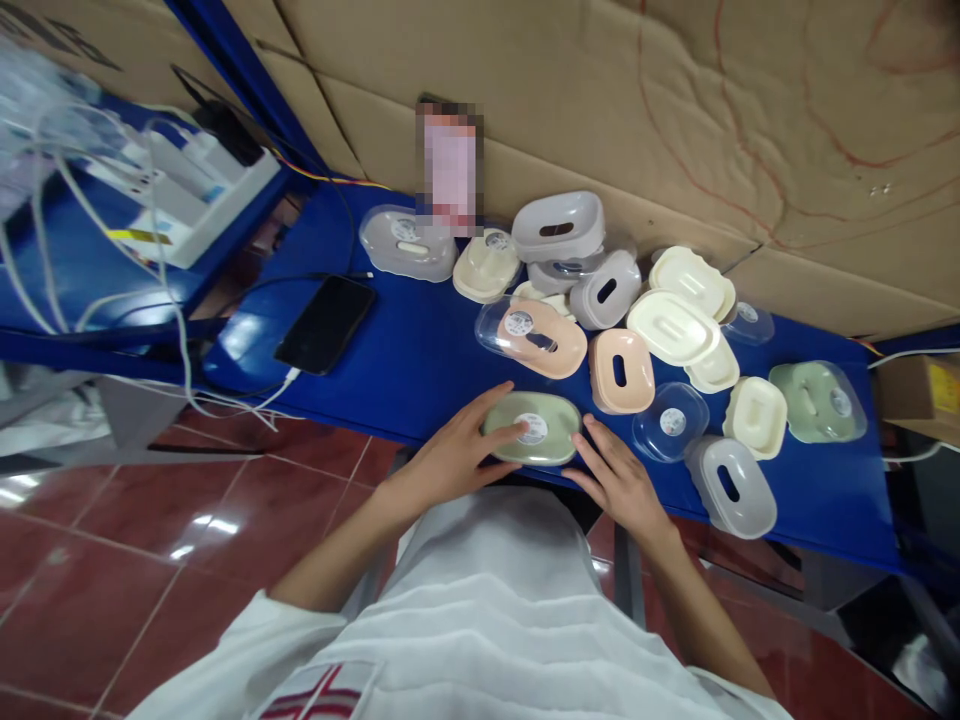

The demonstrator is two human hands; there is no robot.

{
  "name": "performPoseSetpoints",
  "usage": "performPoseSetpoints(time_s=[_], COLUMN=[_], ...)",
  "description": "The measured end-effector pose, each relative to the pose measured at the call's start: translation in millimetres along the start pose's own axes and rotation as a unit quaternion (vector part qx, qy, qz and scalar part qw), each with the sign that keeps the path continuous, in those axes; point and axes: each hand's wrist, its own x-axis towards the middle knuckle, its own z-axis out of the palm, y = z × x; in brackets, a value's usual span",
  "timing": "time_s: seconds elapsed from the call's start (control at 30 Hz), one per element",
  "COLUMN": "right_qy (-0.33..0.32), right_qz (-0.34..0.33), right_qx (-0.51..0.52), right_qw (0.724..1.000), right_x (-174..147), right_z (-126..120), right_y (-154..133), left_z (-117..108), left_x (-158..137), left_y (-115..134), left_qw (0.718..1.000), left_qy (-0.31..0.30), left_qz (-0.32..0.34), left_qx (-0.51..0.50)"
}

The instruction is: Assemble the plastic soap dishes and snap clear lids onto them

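Observation:
A pale green soap box [551, 440] with a clear lid and a round white label lies at the table's front edge, right before me. My left hand [469, 440] is at its left end with spread fingers, one fingertip resting on the lid by the label. At the right end, my right hand [619, 475] has its fingers apart, the tips touching or very near the box's side. Neither hand is closed around it. Just behind are a peach soap box with a clear lid [566, 350] and a peach box part with a slot [634, 385].
Grey box parts [559, 225], cream trays [671, 325], a clear lid [671, 422], a slotted grey part [739, 490] and another green box [814, 405] crowd the blue table. A black phone [325, 325] on a cable lies left. Cardboard [562, 110] stands behind; a power strip [217, 205] is far left.

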Motion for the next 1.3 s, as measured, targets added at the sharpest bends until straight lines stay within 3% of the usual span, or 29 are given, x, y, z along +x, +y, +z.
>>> performPoseSetpoints(time_s=[0.23, 0.37, 0.5, 0.63, 0.87, 1.03, 1.2, 1.3], right_qy=[0.043, 0.042, 0.034, 0.011, -0.016, 0.023, 0.054, 0.093], right_qz=[0.055, 0.065, 0.064, 0.08, 0.05, 0.022, 0.009, 0.036], right_qx=[0.0, -0.003, -0.015, -0.059, -0.105, -0.051, 0.014, 0.02], right_qw=[0.998, 0.997, 0.997, 0.995, 0.993, 0.998, 0.998, 0.995], right_x=[2.4, 6.6, 24.5, 60.3, 110.1, 103.7, 76.6, 56.1], right_z=[-0.2, 0.5, -2.2, -4.2, 8.0, 0.8, -33.0, -52.4], right_y=[4.2, 1.1, -3.6, -1.8, 14.7, 13.4, 1.5, 5.0], left_z=[-71.0, -86.8, -78.7, -54.0, -17.2, -16.0, -18.7, -14.2], left_x=[-36.0, -25.6, -1.8, 18.4, 46.7, 58.1, 53.5, 49.0], left_y=[-45.1, -75.4, -83.4, -66.2, -39.1, -41.4, -40.3, -33.3], left_qw=[0.972, 0.953, 0.938, 0.935, 0.968, 0.964, 0.966, 0.967], left_qy=[0.078, 0.112, 0.164, 0.218, 0.092, 0.106, 0.122, 0.137], left_qz=[-0.128, -0.163, -0.179, -0.158, -0.119, -0.13, -0.107, -0.09], left_qx=[0.178, 0.23, 0.247, 0.233, 0.199, 0.204, 0.201, 0.197])
